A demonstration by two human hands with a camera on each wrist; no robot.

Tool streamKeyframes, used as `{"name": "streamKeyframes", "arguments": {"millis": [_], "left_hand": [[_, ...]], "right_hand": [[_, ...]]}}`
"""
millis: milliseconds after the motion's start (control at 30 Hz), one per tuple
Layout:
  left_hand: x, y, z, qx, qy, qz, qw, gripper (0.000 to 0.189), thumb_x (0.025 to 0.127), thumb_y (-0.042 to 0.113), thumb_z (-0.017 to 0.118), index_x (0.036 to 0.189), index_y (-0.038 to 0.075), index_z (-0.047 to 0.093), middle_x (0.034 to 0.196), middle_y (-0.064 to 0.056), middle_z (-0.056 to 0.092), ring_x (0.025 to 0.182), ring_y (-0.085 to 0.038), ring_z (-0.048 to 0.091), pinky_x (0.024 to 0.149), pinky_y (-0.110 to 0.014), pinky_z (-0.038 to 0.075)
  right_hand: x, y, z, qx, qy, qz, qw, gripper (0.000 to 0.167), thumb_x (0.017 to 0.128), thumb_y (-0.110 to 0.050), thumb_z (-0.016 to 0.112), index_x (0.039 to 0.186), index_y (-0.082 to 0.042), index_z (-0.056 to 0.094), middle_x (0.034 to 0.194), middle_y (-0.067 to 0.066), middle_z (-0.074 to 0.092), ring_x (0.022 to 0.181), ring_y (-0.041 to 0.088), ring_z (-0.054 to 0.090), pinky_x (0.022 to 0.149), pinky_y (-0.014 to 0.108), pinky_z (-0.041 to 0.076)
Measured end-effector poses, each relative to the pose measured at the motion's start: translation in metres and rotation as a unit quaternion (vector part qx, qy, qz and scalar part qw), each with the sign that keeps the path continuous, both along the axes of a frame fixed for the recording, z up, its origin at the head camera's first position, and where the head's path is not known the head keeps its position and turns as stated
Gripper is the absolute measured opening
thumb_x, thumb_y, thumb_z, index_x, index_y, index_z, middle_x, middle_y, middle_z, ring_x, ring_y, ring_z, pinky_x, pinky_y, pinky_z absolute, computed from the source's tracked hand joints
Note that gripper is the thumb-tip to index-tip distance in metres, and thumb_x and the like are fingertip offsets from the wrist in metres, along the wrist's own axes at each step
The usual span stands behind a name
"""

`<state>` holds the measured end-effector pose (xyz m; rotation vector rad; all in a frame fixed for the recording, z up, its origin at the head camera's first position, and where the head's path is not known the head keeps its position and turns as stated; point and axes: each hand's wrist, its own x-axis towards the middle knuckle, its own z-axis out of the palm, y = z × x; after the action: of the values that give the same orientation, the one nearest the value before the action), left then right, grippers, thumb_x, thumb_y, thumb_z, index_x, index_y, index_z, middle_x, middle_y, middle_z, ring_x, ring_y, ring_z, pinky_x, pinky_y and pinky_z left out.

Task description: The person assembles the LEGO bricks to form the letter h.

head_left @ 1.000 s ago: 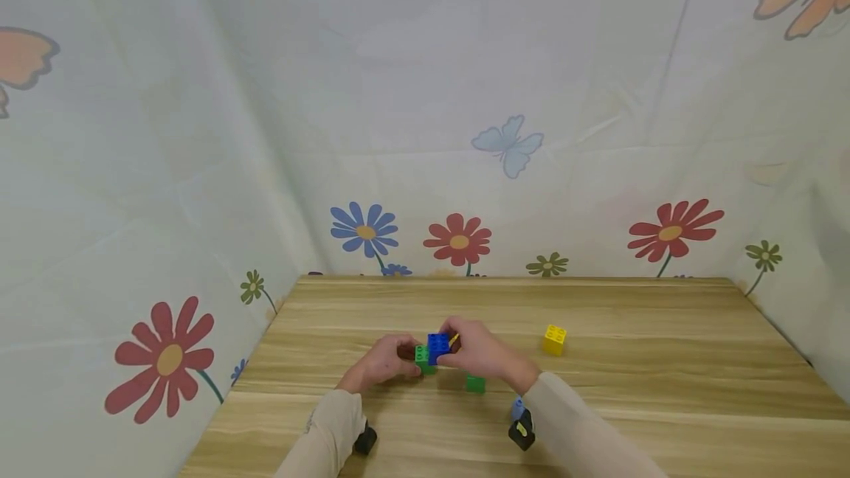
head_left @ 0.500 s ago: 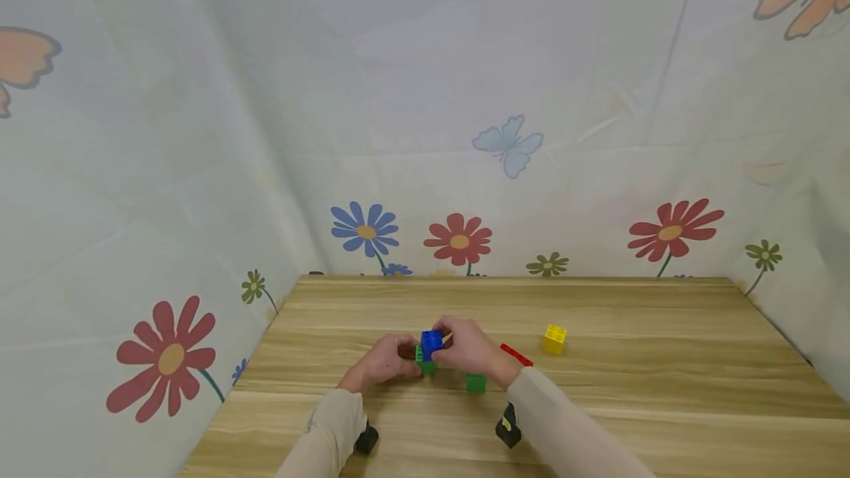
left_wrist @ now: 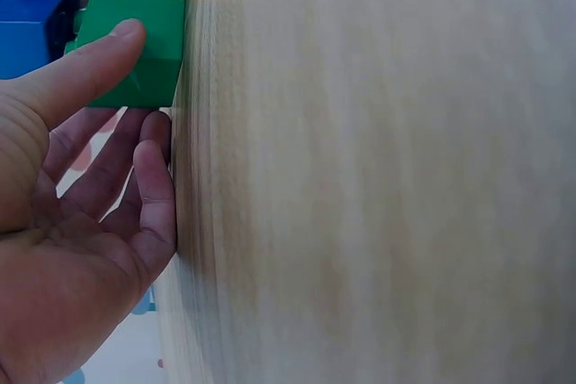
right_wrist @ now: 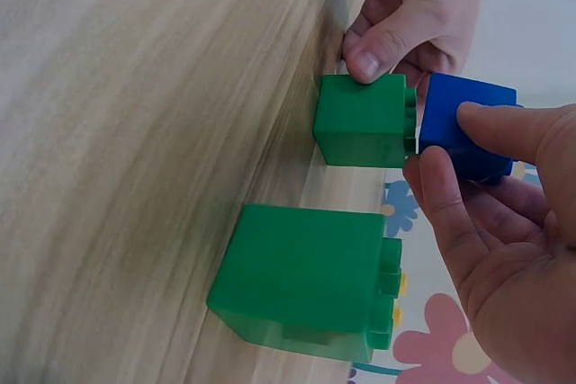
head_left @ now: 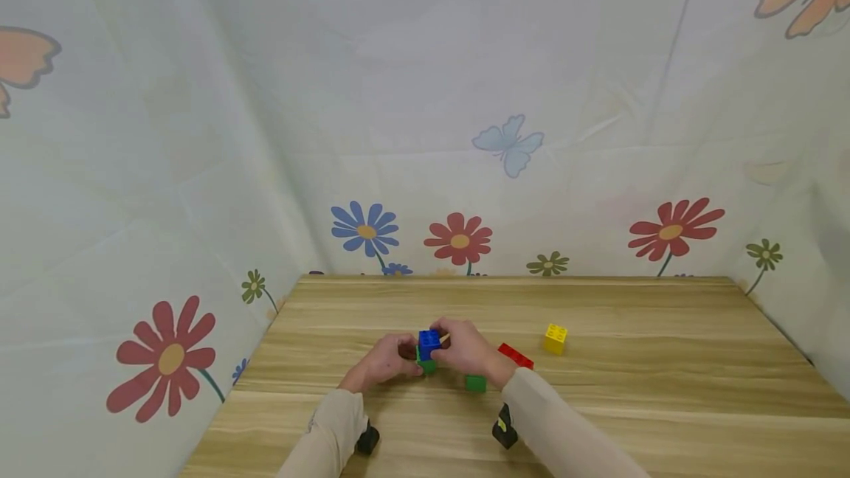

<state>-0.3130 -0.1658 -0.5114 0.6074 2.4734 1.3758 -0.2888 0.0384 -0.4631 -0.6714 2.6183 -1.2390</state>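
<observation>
My left hand [head_left: 387,362] holds a green toy building block [right_wrist: 362,121] low at the tabletop, the thumb pressed on its side. In my right hand [head_left: 468,349] a blue block [head_left: 429,345] is pinched between thumb and fingers. The blue block sits above the green one, its underside at the green studs. A narrow gap shows between them in the right wrist view, with the blue block slightly tilted. Another green block [right_wrist: 301,276] stands on the table near the right hand, studs up.
Beyond the right wrist lies a long red block [head_left: 515,356], partly behind the forearm. Farther right is a yellow block [head_left: 555,339]. Black objects [head_left: 367,439] show beside both sleeves. A flower-printed cloth [head_left: 564,190] hangs behind the wooden table [head_left: 637,389].
The right hand has moved the blue block left, over the green block. The red block has come into view, and a light blue piece by the right sleeve has gone out of sight.
</observation>
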Motion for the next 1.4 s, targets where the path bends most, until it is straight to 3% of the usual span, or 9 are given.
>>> {"name": "streamKeyframes", "arguments": {"millis": [100,200,267,333,467,867,1400], "left_hand": [[0.002,0.0,0.002,0.014,0.004,-0.011,0.9998,0.023,0.077,0.0,0.075,0.097,0.0,0.064,0.097,-0.01,0.067,0.093,-0.024,0.062,0.082,-0.037,0.05],[0.012,0.002,0.016,0.025,0.002,-0.024,0.9994,0.021,0.078,-0.004,0.072,0.097,-0.003,0.064,0.098,-0.016,0.066,0.095,-0.031,0.061,0.081,-0.037,0.05],[0.014,0.002,0.019,0.027,0.001,-0.028,0.9992,0.021,0.078,-0.005,0.072,0.098,-0.003,0.064,0.098,-0.017,0.066,0.096,-0.033,0.061,0.081,-0.038,0.05],[0.013,0.001,0.017,0.023,0.003,-0.026,0.9994,0.021,0.078,-0.003,0.073,0.098,-0.002,0.064,0.098,-0.015,0.066,0.094,-0.03,0.061,0.08,-0.035,0.05],[0.002,-0.002,0.001,0.013,0.003,-0.017,0.9998,0.024,0.078,0.002,0.075,0.099,0.002,0.066,0.096,-0.008,0.067,0.09,-0.02,0.061,0.079,-0.033,0.05],[0.001,0.0,0.001,-0.007,0.005,-0.01,0.9999,0.026,0.077,0.005,0.077,0.1,0.002,0.066,0.093,-0.004,0.067,0.086,-0.015,0.06,0.077,-0.031,0.049],[0.004,0.003,0.003,-0.004,0.021,-0.01,0.9997,0.023,0.076,0.004,0.077,0.096,0.002,0.066,0.091,-0.005,0.067,0.084,-0.015,0.06,0.075,-0.03,0.048]], "right_hand": [[-0.001,-0.001,-0.002,-0.001,-0.002,-0.001,1.0,0.037,0.088,-0.01,0.068,0.122,-0.004,0.056,0.112,0.007,0.061,0.096,0.018,0.06,0.082,0.034,0.051],[-0.002,-0.002,-0.004,-0.006,-0.002,0.0,1.0,0.038,0.087,-0.01,0.068,0.123,-0.003,0.056,0.111,0.008,0.061,0.095,0.019,0.06,0.081,0.034,0.051],[-0.003,-0.002,-0.005,-0.005,0.0,-0.001,1.0,0.038,0.087,-0.01,0.069,0.123,-0.004,0.056,0.11,0.007,0.061,0.093,0.018,0.06,0.08,0.034,0.052],[-0.003,-0.003,-0.006,-0.006,0.002,-0.001,1.0,0.038,0.087,-0.011,0.069,0.122,-0.004,0.056,0.109,0.006,0.062,0.091,0.017,0.06,0.08,0.034,0.052],[-0.004,-0.003,-0.007,-0.01,0.008,-0.003,0.9999,0.037,0.087,-0.012,0.069,0.122,-0.005,0.057,0.108,0.006,0.062,0.089,0.016,0.06,0.079,0.033,0.052],[-0.004,-0.001,-0.007,0.011,0.018,0.015,0.9997,0.05,0.091,-0.013,0.064,0.136,0.002,0.047,0.119,0.011,0.06,0.09,0.015,0.061,0.073,0.025,0.052],[-0.004,-0.001,-0.006,0.023,-0.006,0.017,0.9996,0.037,0.093,-0.015,0.061,0.128,-0.008,0.051,0.117,0.006,0.059,0.099,0.018,0.059,0.084,0.033,0.05]]}}
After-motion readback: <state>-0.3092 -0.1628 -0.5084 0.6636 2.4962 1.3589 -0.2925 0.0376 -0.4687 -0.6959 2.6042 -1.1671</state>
